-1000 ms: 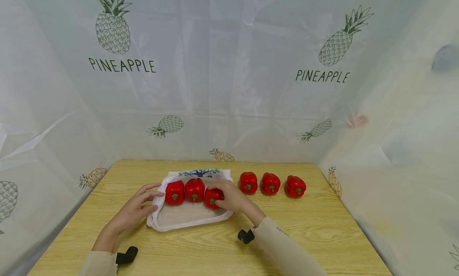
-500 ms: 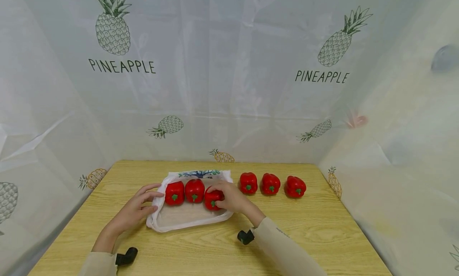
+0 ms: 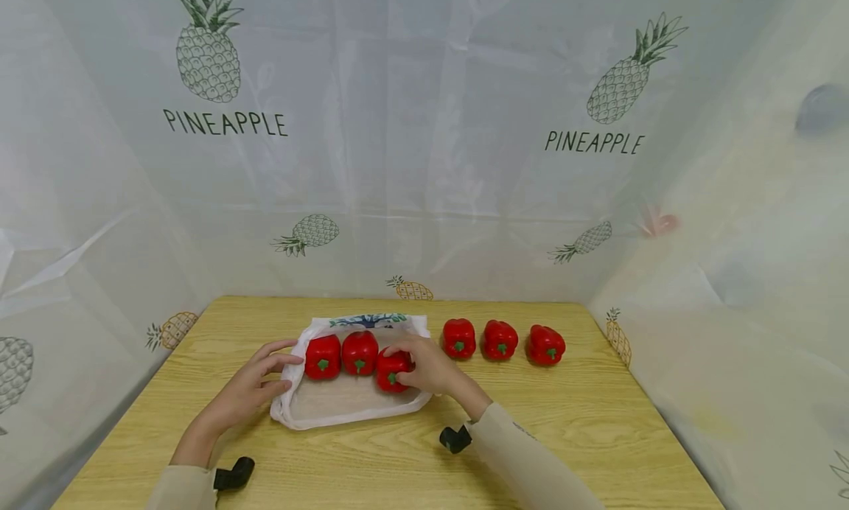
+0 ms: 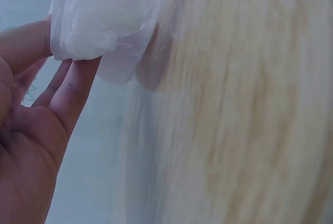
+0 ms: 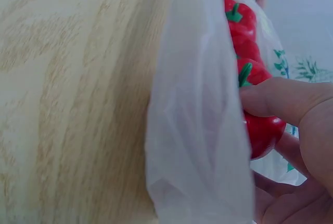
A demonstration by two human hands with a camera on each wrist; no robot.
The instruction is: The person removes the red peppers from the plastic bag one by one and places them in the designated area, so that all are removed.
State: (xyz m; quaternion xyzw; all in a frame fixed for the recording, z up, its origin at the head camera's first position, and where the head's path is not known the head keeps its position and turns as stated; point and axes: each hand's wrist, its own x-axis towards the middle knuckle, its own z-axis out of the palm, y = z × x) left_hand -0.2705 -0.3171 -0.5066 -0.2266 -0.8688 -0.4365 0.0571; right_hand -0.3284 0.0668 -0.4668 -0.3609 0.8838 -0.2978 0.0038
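A white plastic bag (image 3: 345, 420) with a folded-down rim and a blue-green tree print lies spread on the table. Inside its back half, two red bell peppers sit side by side, the left pepper (image 3: 323, 357) and the middle pepper (image 3: 360, 353). My right hand (image 3: 431, 364) reaches over the bag's right side and grips a third red bell pepper (image 5: 264, 133), thumb by its green stem. At the left rim, my left hand (image 3: 248, 385) holds the bag's edge between thumb and fingers, as the left wrist view (image 4: 78, 31) of the plastic edge shows.
Three more red bell peppers stand in a row to the right of the bag: one near it (image 3: 459, 338), a second pepper (image 3: 500, 340) and a third pepper (image 3: 546, 345). The wooden table (image 3: 371, 466) is enclosed by pineapple-print sheeting (image 3: 424, 163) at the back and sides.
The pepper in my right hand has shifted slightly toward the front of the bag. My left hand stays at the left rim, and the other peppers keep their places.
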